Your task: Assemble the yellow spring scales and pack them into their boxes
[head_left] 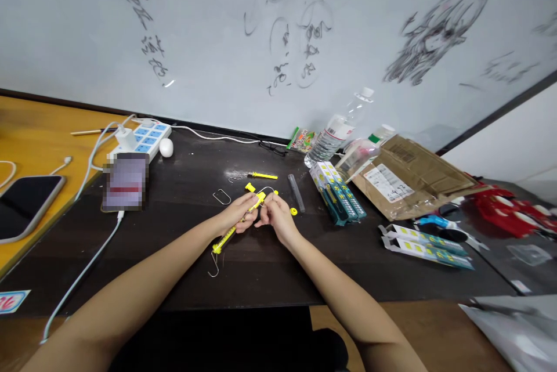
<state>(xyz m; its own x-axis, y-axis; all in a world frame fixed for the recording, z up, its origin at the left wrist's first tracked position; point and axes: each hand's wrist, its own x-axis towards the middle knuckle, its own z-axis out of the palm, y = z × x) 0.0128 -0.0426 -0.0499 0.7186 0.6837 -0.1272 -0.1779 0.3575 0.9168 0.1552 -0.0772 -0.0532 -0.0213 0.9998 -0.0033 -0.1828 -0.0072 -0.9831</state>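
Behind the table's (261, 293) front edge, now clasping the spring scale (225, 239) in the left hand (237, 214), likely for steadiness, pinching its wire hook (268, 188) with the right hand (279, 216).

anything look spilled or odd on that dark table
A whitish patch on the dark table, left of the slim yellow piece, looks odd because the surface around it is dark; it could be dust or glare.
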